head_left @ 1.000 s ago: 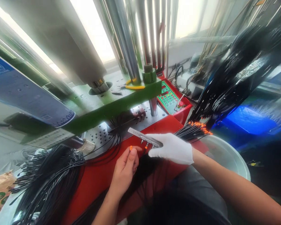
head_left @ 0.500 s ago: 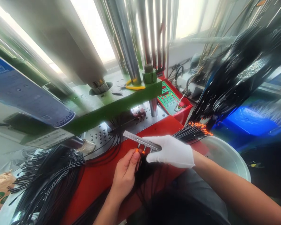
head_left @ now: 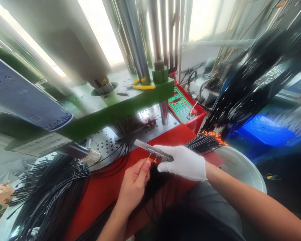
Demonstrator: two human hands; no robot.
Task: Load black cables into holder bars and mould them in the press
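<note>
1. Bar: narrow, metallic, with short pins along its lower edge; held above the red work surface, in front of the perforated plate. Judged stiff, fairly light and rather smooth. Take hold at the plain flat faces near one end, clear of the pins.
2. Orange tip: small, at a pin near the bar's outer half; whether it is seated on the pin cannot be told. Judged very light and slightly yielding. Pinch by the sides; excess pressure could deform it or make it slip.
3. Second orange tip: located at the neighbouring pin, just beside the first.
4. Right hand: white-gloved, closed around the bar's near end, thumb below, forearm entering from the lower right. Bar slants up toward the left.
5. Left hand: bare, thumb and forefinger pinching the first tip, remaining fingers curled; forearm rises from below.
</note>
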